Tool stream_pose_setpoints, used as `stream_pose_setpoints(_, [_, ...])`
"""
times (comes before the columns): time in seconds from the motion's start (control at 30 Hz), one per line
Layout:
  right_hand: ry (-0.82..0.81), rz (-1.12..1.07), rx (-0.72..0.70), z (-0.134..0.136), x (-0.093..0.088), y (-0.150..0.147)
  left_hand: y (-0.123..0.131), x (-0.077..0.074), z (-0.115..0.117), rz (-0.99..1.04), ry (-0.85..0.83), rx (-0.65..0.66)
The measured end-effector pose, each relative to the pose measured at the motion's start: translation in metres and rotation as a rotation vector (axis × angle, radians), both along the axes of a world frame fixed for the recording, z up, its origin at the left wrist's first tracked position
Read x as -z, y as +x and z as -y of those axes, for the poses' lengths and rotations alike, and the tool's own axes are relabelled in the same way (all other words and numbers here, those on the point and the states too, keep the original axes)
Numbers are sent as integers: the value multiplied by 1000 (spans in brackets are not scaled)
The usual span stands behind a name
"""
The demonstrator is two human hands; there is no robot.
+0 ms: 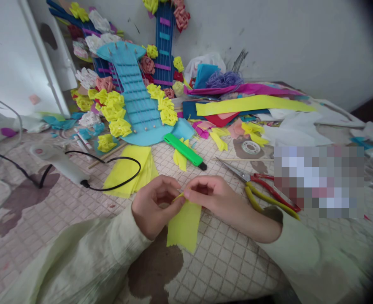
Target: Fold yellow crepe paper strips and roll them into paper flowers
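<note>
A strip of yellow crepe paper (184, 228) hangs from my two hands near the table's front. My left hand (156, 204) pinches its upper edge between thumb and fingers. My right hand (210, 194) pinches the same edge just beside it, where the paper looks rolled or folded over. Behind my left hand lies a stack of yellow paper pieces (134, 169), with a black cord looped over it. A green utility knife (185, 151) rests just beyond both hands. To the right are scissors (246, 176) and yellow-handled pliers or scissors (271, 202), partly behind my right forearm.
A glue gun (58, 164) lies on the left. Blue stringed paper instruments (137, 93) with paper flowers stand against the wall. Crepe strips (252, 104), purple yarn (224, 79), a white tape roll (250, 147) and paper scraps fill the table's back. A blurred patch covers the right.
</note>
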State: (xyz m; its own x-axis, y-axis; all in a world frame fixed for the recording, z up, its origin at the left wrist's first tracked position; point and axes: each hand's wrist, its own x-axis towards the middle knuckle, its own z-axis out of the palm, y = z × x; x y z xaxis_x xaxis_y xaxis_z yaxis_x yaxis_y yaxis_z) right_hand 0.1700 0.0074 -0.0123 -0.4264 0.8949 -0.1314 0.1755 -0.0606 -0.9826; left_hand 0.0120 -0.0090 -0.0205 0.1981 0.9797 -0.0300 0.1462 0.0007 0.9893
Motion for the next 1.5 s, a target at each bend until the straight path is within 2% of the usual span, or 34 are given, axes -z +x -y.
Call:
stream_pose_setpoints(0.37, [49,14,8,1,-1,0,-1,1,1,-27,3,12])
stream_pose_setpoints(0.6, [55,22,7,0,2,0,-2,4,2,-51,99,-15])
stream_pose_setpoints(0.93, [-9,-37,201,-4,-5,6,-6,-4,-5,-8,73,-162])
stream_pose_setpoints(1.0, [-27,-82,234,-6,-2,6,-5,-6,-5,43,23,-139])
stream_pose_setpoints(1.13, [-41,-167,271,-7,3,7,-2,-7,-3,114,-190,65])
stream_pose_setpoints(1.2, [-57,-183,242,-7,2,8,-2,-6,-3,90,-234,101])
stream_pose_setpoints(1.3, [-67,-112,144,-5,-3,9,-4,-5,-2,-20,-161,84])
stream_pose_setpoints(1.5, [160,86,-24,2,-8,5,-5,-9,-1,-391,91,114])
